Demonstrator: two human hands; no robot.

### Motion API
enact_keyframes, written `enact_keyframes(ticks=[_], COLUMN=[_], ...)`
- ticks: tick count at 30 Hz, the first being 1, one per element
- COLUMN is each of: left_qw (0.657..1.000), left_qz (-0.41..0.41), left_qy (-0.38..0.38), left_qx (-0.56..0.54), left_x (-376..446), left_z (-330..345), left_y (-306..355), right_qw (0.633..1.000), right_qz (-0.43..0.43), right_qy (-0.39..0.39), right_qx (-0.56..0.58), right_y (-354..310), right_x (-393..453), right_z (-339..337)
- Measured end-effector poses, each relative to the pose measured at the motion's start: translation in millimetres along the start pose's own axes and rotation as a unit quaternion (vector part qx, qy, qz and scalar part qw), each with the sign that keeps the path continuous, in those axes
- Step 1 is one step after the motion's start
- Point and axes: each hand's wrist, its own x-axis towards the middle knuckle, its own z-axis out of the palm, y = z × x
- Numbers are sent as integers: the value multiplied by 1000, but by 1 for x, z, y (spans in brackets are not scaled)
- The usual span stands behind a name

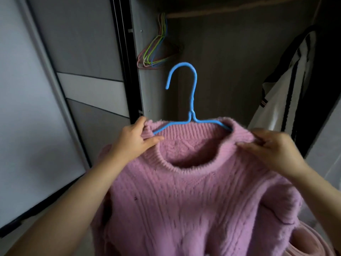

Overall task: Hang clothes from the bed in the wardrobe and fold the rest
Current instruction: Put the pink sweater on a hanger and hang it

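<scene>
A pink sweater (193,191) sits on a blue hanger (186,100) before the open wardrobe (239,61). The left hand (134,141) pinches the collar at nine o'clock; the right hand (273,146) pinches the shoulder at three o'clock. Spare hangers (158,50) dangle from the rail at eleven o'clock, and a white garment (287,100) hangs at two o'clock.

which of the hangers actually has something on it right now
The blue hanger held up in front, threaded through the neck of the pink sweater. The bunch of coloured hangers on the wardrobe rail behind it are bare.
</scene>
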Motion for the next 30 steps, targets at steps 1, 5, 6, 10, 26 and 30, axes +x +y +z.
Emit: enact_keyframes(ticks=[1, 5, 6, 10, 26, 30], left_qw=[1000, 997, 995, 989, 966, 973], left_qz=[4, -39, -49, -88, -39, 36], left_qy=[8, 13, 3, -33, -217, -225], left_qx=[-3, -67, -85, -111, -134, -32], left_x=[-6, -20, -23, -31, 106, 150], left_z=[3, 13, 15, 28, 91, 122], left_y=[-3, 3, 3, 3, 16, 13], right_qw=[1000, 998, 997, 988, 984, 990], right_qz=[-10, -25, -20, -22, 121, 126], right_qy=[-5, -51, -73, -151, -119, -63], right_qx=[2, -2, 0, -18, 58, -1], right_y=[1, 8, 11, 27, 14, 13], right_x=[0, -2, -4, -12, 10, 45], right_z=[-4, -14, -17, -24, -53, -67])
